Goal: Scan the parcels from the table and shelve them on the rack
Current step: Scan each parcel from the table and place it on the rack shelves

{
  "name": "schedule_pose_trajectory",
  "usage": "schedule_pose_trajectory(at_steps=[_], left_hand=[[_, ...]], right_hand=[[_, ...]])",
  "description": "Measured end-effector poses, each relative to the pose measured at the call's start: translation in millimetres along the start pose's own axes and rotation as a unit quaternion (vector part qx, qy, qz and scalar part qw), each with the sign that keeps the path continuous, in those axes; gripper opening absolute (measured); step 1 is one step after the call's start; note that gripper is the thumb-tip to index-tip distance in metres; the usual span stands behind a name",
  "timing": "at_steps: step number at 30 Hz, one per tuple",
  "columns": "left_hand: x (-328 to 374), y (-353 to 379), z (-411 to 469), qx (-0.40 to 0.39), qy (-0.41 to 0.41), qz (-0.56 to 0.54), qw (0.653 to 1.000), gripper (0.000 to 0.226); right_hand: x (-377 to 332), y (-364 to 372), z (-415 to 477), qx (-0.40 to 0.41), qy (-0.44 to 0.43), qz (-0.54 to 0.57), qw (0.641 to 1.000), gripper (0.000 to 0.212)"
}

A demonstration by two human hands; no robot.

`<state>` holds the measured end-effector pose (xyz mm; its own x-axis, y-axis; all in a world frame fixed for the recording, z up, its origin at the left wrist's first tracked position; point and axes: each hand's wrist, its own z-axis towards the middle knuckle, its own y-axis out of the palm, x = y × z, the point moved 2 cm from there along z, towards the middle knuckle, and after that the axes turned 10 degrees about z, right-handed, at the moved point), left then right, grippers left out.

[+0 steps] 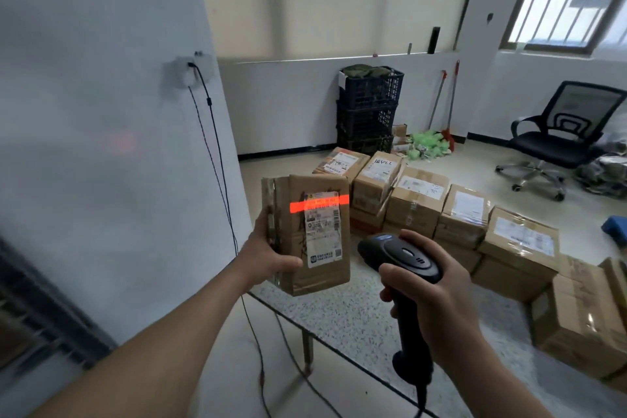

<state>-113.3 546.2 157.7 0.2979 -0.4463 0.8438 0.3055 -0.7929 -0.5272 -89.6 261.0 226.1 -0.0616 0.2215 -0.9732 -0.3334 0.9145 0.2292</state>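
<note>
While the left hand [268, 258] grips a cardboard parcel [298, 248] upright, I see its thumb lying across the lower front face and its fingers wrapped round the taped left side. The parcel hangs in the air over the left corner of the bench [356, 316], clear of the speckled top. Its white shipping label [323, 231] faces me, and a red scan line [319, 206] crosses the top of that label from side to side.

The right hand [441, 302] is closed round the handle of a black barcode scanner [400, 260], with the scanner's head pointed at the label, just right of the parcel and not touching it. I cannot tell whether a finger is on the trigger.

More cardboard parcels [464, 214] stand on the bench in a row, some stacked two high, running from its far end toward the near right side. All are labelled on top.

On the floor by the far wall I make out stacked dark plastic crates [368, 108], two brooms [448, 105] leaning beside them, and a black office chair [559, 139] to the right. Black cables [217, 159] drop from a wall socket [190, 73] on the left.
</note>
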Motion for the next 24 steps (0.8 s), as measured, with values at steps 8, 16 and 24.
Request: schedule_pose_trajectory(at_steps=[8,16,24], left_hand=[[-0.1,-19.7,-67.9,0.060,-0.013,-0.014,0.998,0.131],[-7.7,-46.6,-133.2,0.084,-0.037,-0.036,0.995,0.137],[-33.0,-87.7,-182.6,0.138,-0.070,-0.032,0.987,0.128]], right_hand=[[-12.3,3.7,-44.4,-0.059,-0.007,0.000,0.998,0.079],[-17.7,20.6,-80.8,-0.105,-0.021,0.003,0.994,0.076],[-18.2,62.6,-106.9,-0.158,-0.010,0.014,0.987,0.065]])
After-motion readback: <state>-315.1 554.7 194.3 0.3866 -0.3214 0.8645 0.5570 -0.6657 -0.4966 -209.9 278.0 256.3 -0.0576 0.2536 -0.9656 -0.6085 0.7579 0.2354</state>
